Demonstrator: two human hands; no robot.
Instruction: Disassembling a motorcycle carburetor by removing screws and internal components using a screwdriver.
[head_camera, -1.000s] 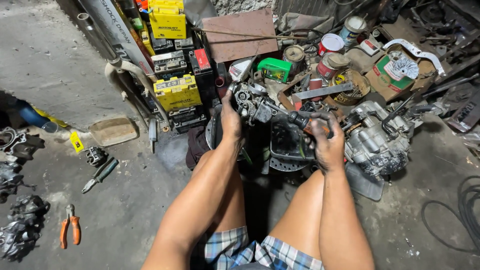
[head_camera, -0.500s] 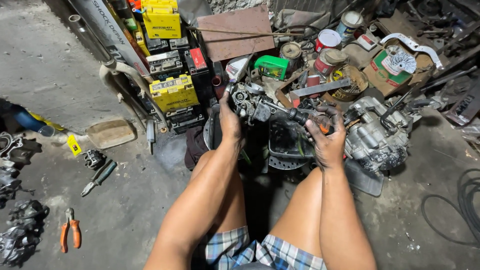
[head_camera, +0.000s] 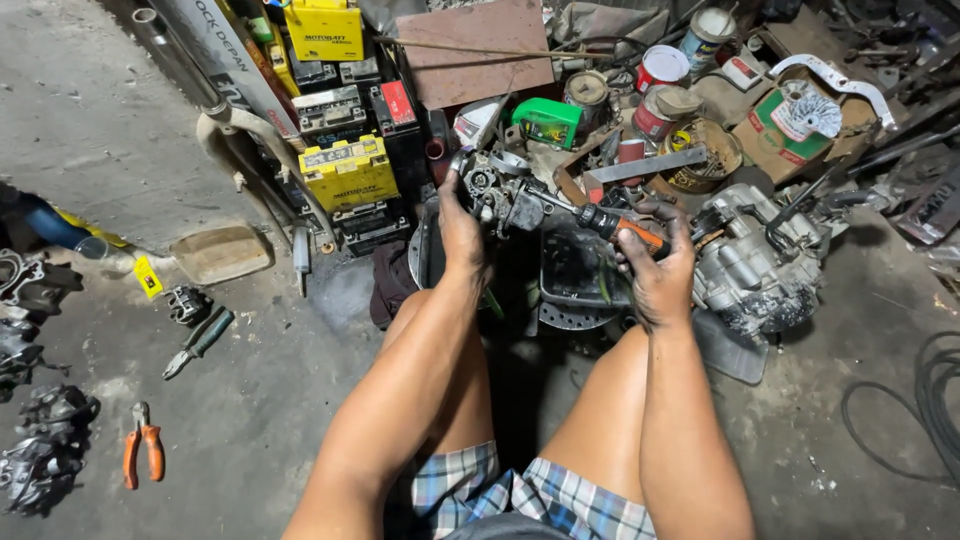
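Grey concrete floor (head_camera: 110, 130) is lying stained under cluttered parts. Left hand (head_camera: 462, 232) is gripping a greasy metal carburetor (head_camera: 500, 195); right hand (head_camera: 658, 272) is clasping an orange-handled screwdriver (head_camera: 620, 226).

Both bare arms stretched forward, left hand (head_camera: 461, 232) curled in a firm grip, right hand (head_camera: 658, 272) closed likewise

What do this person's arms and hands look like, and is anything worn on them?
Both arms are bare from the hands up to the frame's edge: no sleeves, gloves, watch or rings show. The left hand and the right hand are smeared with dark grease, heaviest on the fingers and knuckles. The only clothing in view is a pair of plaid shorts in blue, white and grey.
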